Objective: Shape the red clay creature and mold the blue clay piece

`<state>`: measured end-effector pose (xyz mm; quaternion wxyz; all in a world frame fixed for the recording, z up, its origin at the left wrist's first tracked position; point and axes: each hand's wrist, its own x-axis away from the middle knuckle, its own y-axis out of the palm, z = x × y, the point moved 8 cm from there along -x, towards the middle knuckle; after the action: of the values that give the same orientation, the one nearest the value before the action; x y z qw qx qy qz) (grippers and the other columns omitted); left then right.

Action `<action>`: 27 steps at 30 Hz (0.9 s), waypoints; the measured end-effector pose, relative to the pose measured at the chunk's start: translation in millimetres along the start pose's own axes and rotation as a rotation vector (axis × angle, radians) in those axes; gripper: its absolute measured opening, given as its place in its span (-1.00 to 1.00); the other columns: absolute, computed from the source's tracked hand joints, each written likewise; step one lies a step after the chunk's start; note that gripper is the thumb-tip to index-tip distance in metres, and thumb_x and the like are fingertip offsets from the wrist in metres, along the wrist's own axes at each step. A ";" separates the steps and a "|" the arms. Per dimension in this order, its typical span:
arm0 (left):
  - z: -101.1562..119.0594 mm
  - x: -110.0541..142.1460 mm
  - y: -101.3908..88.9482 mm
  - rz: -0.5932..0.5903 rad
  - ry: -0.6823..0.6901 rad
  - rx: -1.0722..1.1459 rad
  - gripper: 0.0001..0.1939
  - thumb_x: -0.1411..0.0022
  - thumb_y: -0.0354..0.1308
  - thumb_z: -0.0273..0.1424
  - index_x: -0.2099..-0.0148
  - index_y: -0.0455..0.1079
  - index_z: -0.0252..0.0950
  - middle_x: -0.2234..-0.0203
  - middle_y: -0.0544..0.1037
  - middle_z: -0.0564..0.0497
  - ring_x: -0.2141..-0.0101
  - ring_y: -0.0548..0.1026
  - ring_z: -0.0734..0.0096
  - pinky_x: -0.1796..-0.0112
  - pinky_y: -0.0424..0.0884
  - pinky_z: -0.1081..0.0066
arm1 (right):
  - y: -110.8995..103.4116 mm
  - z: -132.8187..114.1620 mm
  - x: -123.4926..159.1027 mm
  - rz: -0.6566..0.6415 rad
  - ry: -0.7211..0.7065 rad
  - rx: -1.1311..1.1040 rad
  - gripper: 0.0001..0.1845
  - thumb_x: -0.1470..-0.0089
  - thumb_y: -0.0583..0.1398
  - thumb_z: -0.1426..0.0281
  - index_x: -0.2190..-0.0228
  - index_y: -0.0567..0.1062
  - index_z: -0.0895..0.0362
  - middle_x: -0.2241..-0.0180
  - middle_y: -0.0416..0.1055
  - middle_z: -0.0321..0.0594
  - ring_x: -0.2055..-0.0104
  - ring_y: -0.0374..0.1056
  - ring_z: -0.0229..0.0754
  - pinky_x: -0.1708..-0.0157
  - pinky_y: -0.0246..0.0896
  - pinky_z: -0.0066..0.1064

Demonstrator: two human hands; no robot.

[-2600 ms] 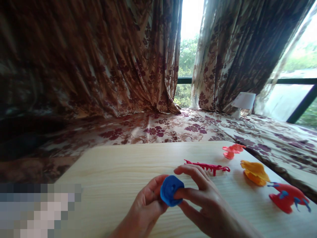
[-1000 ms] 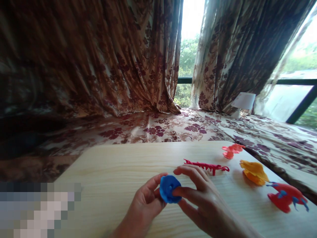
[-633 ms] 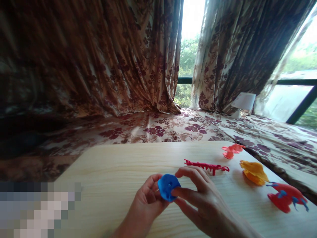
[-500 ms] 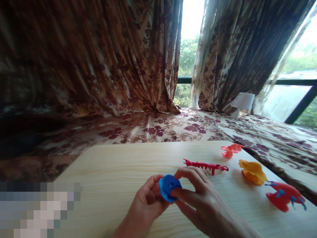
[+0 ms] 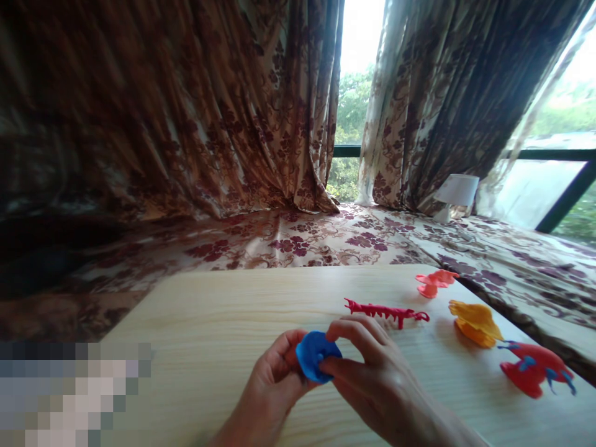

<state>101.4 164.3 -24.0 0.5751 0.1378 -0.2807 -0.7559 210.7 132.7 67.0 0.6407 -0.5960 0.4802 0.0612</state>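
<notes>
A round blue piece of modelling clay (image 5: 311, 352), shaped like a shallow disc with a small bump near its middle, is held above the table between both hands. My left hand (image 5: 280, 372) grips its left and lower edge, fingers curled behind it. On the other side, my right hand (image 5: 372, 366) pinches the disc's right rim, with the thumb over its front and the index finger at the top edge. Just beyond the right hand lies a long, thin crimson clay figure (image 5: 386, 310) with short spikes along it.
Along the table's (image 5: 209, 323) right side stand a coral clay shape (image 5: 435, 282), a yellow one (image 5: 475, 324) and a red one with blue bits (image 5: 537, 369). Behind are floral fabric (image 5: 298, 239), curtains (image 5: 261, 112) and a small white lamp (image 5: 459, 189). The lower left corner is pixelated.
The blue clay disc has shifted slightly left and turned a little more face-on. Both hands keep hold of it, with small finger movements. The other clay figures have stayed put.
</notes>
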 end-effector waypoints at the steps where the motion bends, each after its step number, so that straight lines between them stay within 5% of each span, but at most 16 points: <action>1: -0.5 -0.3 -0.7 0.001 0.001 -0.001 -0.65 0.12 0.41 -0.48 0.21 0.47 -0.27 0.35 0.62 0.04 0.33 0.54 0.44 0.18 0.45 0.44 | 0.7 0.5 0.3 -0.009 0.004 -0.001 -0.78 -0.09 0.12 0.62 0.34 0.48 0.08 0.14 0.32 -0.16 0.11 0.24 -0.12 0.19 0.28 -0.30; 7: -0.6 -5.5 -5.3 -0.012 0.044 -0.019 -0.64 0.10 0.42 -0.49 0.21 0.44 -0.25 0.39 0.61 0.08 0.33 0.53 0.50 0.21 0.43 0.51 | -2.6 3.4 4.3 0.000 0.026 0.024 -0.74 -0.11 0.15 0.59 0.19 0.45 0.06 0.08 0.28 -0.15 0.07 0.23 -0.12 0.14 0.25 -0.28; 16: 1.2 -4.3 -0.3 -0.055 0.086 -0.020 -0.66 0.08 0.42 -0.46 0.22 0.42 -0.23 0.42 0.59 0.13 0.40 0.50 0.61 0.31 0.39 0.61 | 4.4 1.5 4.5 -0.023 0.005 -0.011 -0.77 -0.07 0.11 0.64 0.33 0.45 0.09 0.12 0.28 -0.16 0.11 0.22 -0.12 0.18 0.25 -0.31; 27: 3.3 -6.5 -3.5 -0.061 0.070 -0.062 -0.63 0.02 0.39 -0.46 0.14 0.43 -0.18 0.27 0.61 0.07 0.30 0.55 0.50 0.23 0.43 0.52 | -2.0 6.7 3.7 0.005 0.036 0.014 -0.71 -0.06 0.15 0.62 0.20 0.45 0.06 0.08 0.26 -0.14 0.07 0.23 -0.11 0.11 0.22 -0.28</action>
<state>98.8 172.0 -24.1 0.5652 0.1551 -0.2325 -0.7762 217.5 135.8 64.8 0.6361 -0.5911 0.4935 0.0488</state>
